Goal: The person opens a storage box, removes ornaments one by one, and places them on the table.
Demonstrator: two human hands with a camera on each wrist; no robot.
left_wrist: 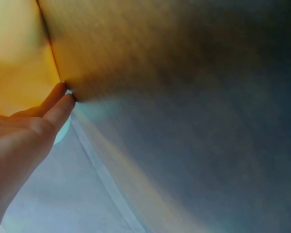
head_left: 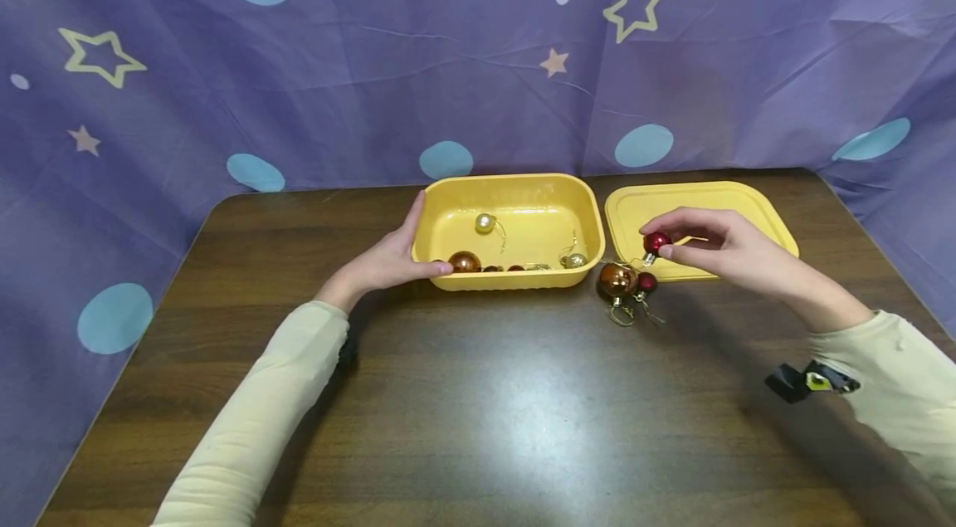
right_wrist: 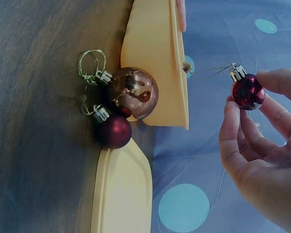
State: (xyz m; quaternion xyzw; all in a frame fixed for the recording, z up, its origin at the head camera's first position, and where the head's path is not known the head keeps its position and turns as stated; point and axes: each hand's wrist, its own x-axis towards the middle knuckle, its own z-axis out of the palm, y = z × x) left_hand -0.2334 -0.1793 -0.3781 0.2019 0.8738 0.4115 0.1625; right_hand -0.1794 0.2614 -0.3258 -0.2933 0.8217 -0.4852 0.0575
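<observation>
My right hand (head_left: pixel 713 241) pinches a small shiny red Christmas bauble (head_left: pixel 656 242) between thumb and fingertips, over the near left part of the yellow lid. In the right wrist view the bauble (right_wrist: pixel 248 92) shows its silver cap and a thin gold string. My left hand (head_left: pixel 392 261) holds the left end of a yellow plastic box (head_left: pixel 508 281), thumb at the front rim and fingers along the side. In the box lie a copper bauble (head_left: pixel 465 262), two small gold baubles, and several others partly hidden behind the front wall.
A larger copper bauble (head_left: pixel 617 280) and a matte dark red bauble (head_left: pixel 646 283) sit on the wooden table (head_left: pixel 478 394) beside the box's front right corner. The yellow lid (head_left: pixel 735 197) lies flat to the right. A purple curtain (head_left: pixel 463 54) hangs behind the table.
</observation>
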